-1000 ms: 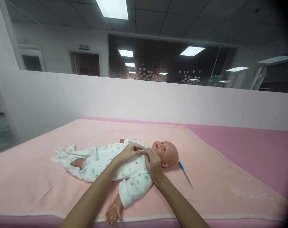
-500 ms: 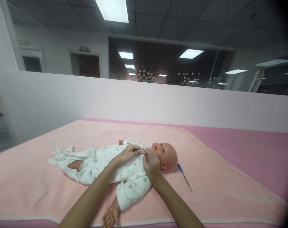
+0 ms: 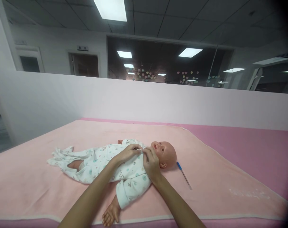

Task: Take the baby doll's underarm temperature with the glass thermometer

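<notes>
A baby doll (image 3: 167,152) lies on its back, head to the right, dressed in a white patterned romper (image 3: 131,167). Over its upper chest, my left hand (image 3: 128,153) pinches the romper's front edge near the neck. My right hand (image 3: 151,160) pinches the same edge just below the doll's chin, its fingertips almost meeting those of the left. Whether a fastener sits between the fingertips is too small to make out. One bare doll leg shows through an opening in the romper, and the near doll hand (image 3: 111,212) rests palm up at the table's front.
A thermometer with a blue cap (image 3: 184,176) lies right of the doll's head. Underneath everything is a peach blanket (image 3: 212,190) with white edging, over a pink surface (image 3: 253,148). A white partition wall (image 3: 158,101) stands behind.
My fingertips have come slightly closer together at the neckline, and the white fabric edge that stood up between them has flattened. The doll and thermometer stay in place; the view shifts a little.
</notes>
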